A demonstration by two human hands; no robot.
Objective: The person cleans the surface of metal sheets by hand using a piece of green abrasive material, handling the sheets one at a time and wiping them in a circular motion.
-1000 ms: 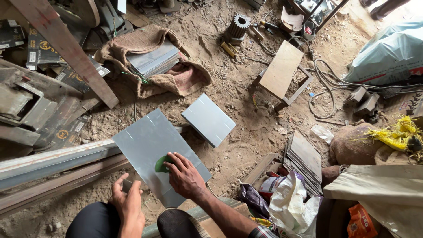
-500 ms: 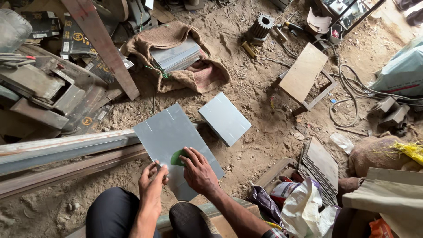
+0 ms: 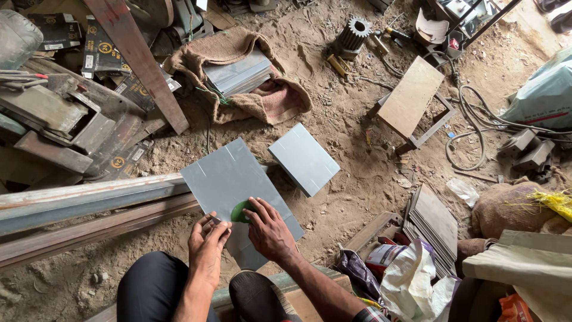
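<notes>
Head view looks down on a sandy workshop floor where a grey sheet-metal panel [image 3: 229, 179] lies flat, its far edge resting over long steel bars [image 3: 83, 200] that run off to the left. At the panel's near end a small green disc [image 3: 240, 211] sits on the metal, directly under the fingertips of the right hand [image 3: 269, 231], which lies palm-down with its fingers spread and pressing on the disc and sheet. The left hand [image 3: 207, 250] is just beside it, to the left of the disc, at the panel's near-left edge; its fingers are drawn together, and whether they pinch the edge or some small tool cannot be told. Both hands touch the panel, and the disc lies between them, closer to the right one. A smaller grey metal sheet [image 3: 304, 159] lies on the sand just beyond the panel's right corner. Farther off, a stack of metal sheets [image 3: 238, 73] rests on a burlap sack [image 3: 280, 98], a toothed gear [image 3: 353, 33] stands near the top, and a small wooden stool [image 3: 411, 98] lies to the right.
</notes>
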